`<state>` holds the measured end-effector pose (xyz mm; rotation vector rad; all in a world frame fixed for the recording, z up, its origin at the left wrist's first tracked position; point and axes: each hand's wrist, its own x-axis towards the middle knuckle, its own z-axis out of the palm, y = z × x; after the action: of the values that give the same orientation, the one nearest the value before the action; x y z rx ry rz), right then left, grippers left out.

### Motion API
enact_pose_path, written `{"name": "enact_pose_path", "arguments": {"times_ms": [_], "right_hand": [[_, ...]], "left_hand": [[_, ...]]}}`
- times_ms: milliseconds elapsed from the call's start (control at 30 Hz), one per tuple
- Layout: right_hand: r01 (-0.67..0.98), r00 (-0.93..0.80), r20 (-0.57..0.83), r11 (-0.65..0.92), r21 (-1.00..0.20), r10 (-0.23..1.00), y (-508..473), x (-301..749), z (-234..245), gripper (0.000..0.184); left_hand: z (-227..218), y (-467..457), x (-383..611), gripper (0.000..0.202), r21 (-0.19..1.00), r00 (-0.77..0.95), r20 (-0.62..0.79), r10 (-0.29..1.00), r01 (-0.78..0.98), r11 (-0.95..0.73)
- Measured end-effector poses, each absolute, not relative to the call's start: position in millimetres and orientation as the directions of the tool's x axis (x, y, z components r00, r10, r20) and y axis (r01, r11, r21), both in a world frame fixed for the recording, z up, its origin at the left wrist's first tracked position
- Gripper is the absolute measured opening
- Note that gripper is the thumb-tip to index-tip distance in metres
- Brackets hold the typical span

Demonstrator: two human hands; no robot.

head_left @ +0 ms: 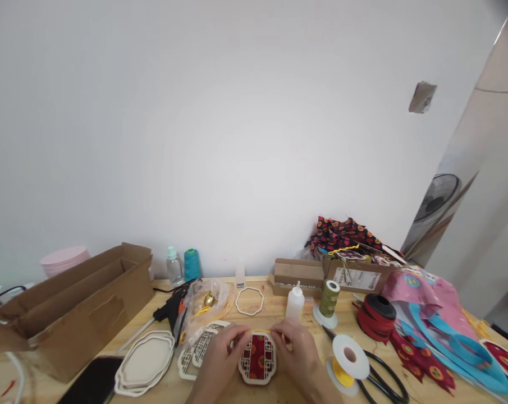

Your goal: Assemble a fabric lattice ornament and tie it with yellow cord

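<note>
A wooden lattice panel (257,381) with patterned red fabric behind its openings lies on the table between my hands. Along its top edge runs a thin yellow cord (260,331). My left hand (222,359) pinches the cord's left end between thumb and fingertips, close to the panel's upper left corner. At the upper right corner, my right hand (298,350) has its fingers closed on the other end. Left of my left hand are more lattice panels (187,367), partly covered by it. Just behind my right hand stands a white squeeze bottle (294,304).
Scissors (388,384) and a yellow cord spool (349,359) lie at the right. Behind them are a green thread spool (329,299), red ribbon roll (375,321) and blue ribbon (468,350). At the left are stacked wooden plaques (146,359), a glue gun (169,307) and a cardboard box (89,314).
</note>
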<state>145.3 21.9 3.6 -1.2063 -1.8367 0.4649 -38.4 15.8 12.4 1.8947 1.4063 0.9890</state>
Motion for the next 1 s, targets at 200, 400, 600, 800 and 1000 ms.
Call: {"name": "enact_pose_path", "arguments": {"times_ms": [200,400,600,800,1000], "right_hand": [[0.540,-0.044,0.456,0.405,-0.738,0.889,20.5,151.4,13.2,0.014],[0.463,0.008,0.388,0.341,-0.818,0.921,20.2,144.3,6.0,0.015],[0.345,0.056,0.348,0.309,-0.886,0.936,19.9,142.7,11.1,0.015],[0.265,0.033,0.339,0.319,-0.910,0.940,15.1,134.7,12.3,0.026],[0.149,0.018,0.237,0.232,-0.961,0.971,14.6,128.7,10.3,0.037]], "left_hand": [[-3.0,7.9,-36.1,0.082,0.750,0.335,0.152,0.930,0.574,-0.329],[-6.8,4.9,-25.7,0.077,0.743,0.364,0.156,0.918,0.569,-0.352],[2.4,6.7,-29.5,0.082,0.727,0.247,0.275,0.929,0.580,-0.369],[6.5,6.2,-26.6,0.077,0.683,0.079,0.373,0.924,0.651,-0.331],[2.6,8.2,-20.5,0.072,0.607,0.012,0.483,0.876,0.717,-0.344]]}}
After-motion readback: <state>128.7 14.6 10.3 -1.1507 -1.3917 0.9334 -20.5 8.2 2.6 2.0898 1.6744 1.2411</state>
